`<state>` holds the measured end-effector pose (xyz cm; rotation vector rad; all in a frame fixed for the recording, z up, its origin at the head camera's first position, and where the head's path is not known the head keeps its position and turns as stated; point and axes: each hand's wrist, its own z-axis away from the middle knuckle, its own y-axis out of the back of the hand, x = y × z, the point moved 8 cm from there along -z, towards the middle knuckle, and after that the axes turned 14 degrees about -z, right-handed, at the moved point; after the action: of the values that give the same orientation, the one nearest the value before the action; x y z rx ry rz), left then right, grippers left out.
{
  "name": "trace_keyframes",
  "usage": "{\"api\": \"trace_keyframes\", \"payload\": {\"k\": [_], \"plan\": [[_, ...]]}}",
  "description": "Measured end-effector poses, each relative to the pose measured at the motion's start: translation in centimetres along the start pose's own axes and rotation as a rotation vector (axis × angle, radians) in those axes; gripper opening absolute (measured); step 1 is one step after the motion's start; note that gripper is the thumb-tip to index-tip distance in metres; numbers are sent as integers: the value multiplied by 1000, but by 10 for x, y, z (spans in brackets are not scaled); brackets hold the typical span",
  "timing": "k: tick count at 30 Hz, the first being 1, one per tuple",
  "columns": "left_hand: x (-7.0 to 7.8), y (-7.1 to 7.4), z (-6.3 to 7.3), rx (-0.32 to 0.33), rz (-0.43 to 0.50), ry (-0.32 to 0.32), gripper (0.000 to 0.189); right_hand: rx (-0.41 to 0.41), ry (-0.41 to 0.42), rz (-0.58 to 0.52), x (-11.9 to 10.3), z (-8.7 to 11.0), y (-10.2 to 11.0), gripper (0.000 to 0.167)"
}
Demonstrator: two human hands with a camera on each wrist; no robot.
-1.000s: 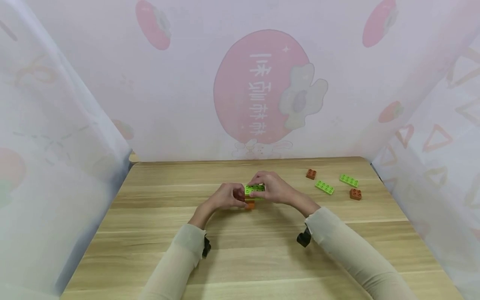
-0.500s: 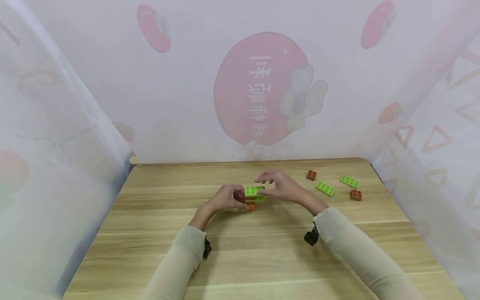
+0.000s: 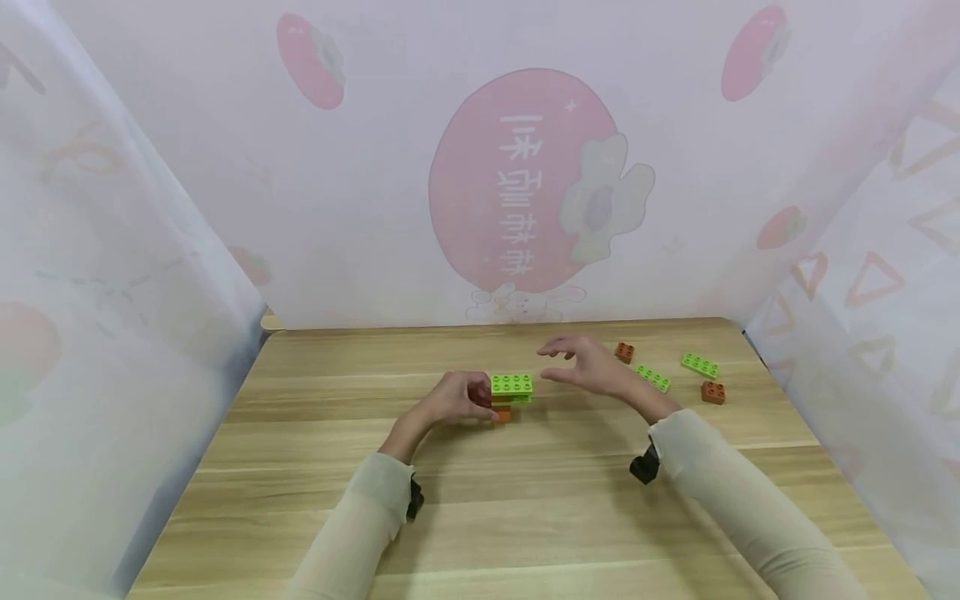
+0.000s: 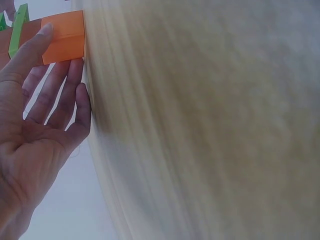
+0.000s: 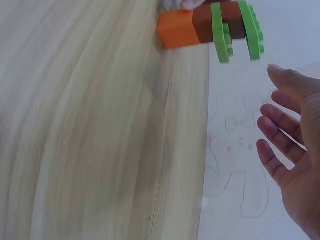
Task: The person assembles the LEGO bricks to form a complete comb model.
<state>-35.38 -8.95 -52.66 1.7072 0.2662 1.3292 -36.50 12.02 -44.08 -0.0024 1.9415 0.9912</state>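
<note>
A small tower of toy building bricks stands on the table, with an orange brick (image 5: 176, 31) at its base. Brown bricks (image 5: 231, 21) alternate above it with two green bricks (image 5: 251, 31), which jut out to the right; one forms the studded top (image 3: 512, 384). My left hand (image 3: 454, 398) grips the lower tower from the left, its thumb across the orange brick (image 4: 67, 37) in the left wrist view and fingers behind. To the right of the tower, my right hand (image 3: 592, 367) hovers apart from it, fingers loosely spread and holding nothing.
Loose bricks lie at the back right: a brown brick (image 3: 625, 352), a green brick (image 3: 653, 377) partly behind the right wrist, another green brick (image 3: 701, 365) and a brown brick (image 3: 713, 392). A printed curtain (image 3: 360, 208) hangs behind the wooden table (image 3: 480, 517).
My right hand has let go of the top green brick and moved right, away from the tower. My left hand keeps its grip in the same place.
</note>
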Motion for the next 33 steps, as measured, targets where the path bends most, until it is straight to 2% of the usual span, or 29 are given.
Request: {"api": "trace_keyframes", "payload": {"k": [8, 17, 33], "plan": [[-1, 0, 0, 3, -19, 13, 25, 18, -39, 23, 16, 9, 23, 39], [-1, 1, 2, -1, -26, 20, 27, 40, -93, 58, 50, 21, 45, 38], [-1, 0, 2, -2, 9, 8, 27, 43, -143, 93, 95, 42, 75, 41]]}}
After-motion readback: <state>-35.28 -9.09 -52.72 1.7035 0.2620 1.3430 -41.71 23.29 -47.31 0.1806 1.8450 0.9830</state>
